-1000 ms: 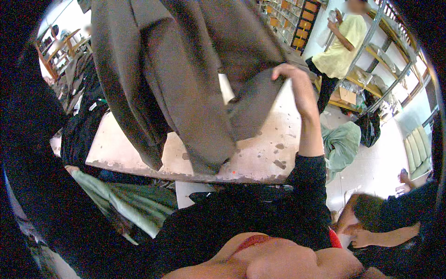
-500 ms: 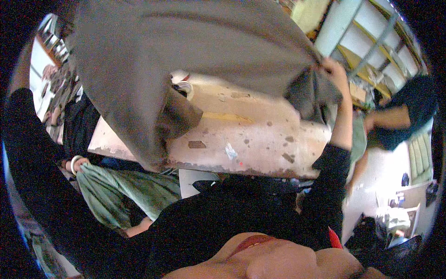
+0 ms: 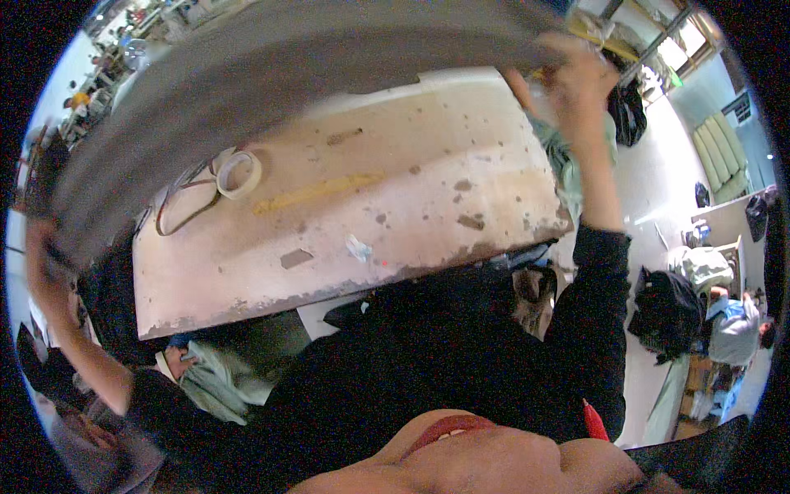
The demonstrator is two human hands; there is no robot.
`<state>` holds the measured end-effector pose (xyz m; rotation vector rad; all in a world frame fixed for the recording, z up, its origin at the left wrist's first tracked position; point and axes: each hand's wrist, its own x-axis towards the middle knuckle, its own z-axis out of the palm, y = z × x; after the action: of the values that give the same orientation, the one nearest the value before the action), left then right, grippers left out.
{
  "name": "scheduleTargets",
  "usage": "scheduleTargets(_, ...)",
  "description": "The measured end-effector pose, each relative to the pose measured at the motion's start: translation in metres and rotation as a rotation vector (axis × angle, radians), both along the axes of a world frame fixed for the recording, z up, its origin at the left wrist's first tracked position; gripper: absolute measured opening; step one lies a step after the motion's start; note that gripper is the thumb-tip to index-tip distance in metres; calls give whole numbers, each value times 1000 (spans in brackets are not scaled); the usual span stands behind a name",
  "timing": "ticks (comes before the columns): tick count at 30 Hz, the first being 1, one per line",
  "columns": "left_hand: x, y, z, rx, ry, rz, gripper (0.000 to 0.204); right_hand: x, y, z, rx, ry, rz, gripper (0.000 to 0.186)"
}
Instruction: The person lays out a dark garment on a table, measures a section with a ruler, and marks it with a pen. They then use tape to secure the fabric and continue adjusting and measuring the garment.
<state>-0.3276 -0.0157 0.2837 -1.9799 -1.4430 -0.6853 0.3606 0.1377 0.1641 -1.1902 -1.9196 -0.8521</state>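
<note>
A wide grey-brown cloth (image 3: 271, 70) is stretched in the air over the far part of a worn, stained table (image 3: 329, 230), smeared by motion. At the far left, my left hand (image 3: 43, 243) grips one end of it, its fingers blurred. My right hand (image 3: 572, 82) holds the other end at the far right, raised above the table's right edge and also blurred. Beneath the cloth, on the left of the table, lie a white tape roll (image 3: 239, 174) and a thin dark looped strip (image 3: 169, 216).
Another person's hand with a white bangle (image 3: 174, 362) holds green fabric (image 3: 218, 383) below the table's left front edge. More green fabric (image 3: 568, 160) shows by the right edge. Black bags (image 3: 668, 317) and a ribbed pale green panel (image 3: 720, 156) are at right.
Both my arms have spread the cloth outward and lifted it away, uncovering more table and the tape roll. My left hand has come into view at left. The view has shifted.
</note>
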Motion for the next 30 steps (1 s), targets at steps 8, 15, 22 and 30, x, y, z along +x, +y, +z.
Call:
scheduleTargets(8, 61, -83, -195, -685, -390, 95, 38, -42, -129, -124, -580, 488, 238, 13)
scheduleTargets(15, 231, -27, -220, -452, -826, -171, 10, -50, -82, -94, -947, 368, -291, 39)
scheduleTargets(22, 383, 58, -194, -334, -753, -639, 52, -91, -31, -68, -757, 806, 196, 24)
scheduleTargets(30, 359, 176, -248, -924, -926, -148, 53, -55, -25, -129, -838, 1164, 305, 29)
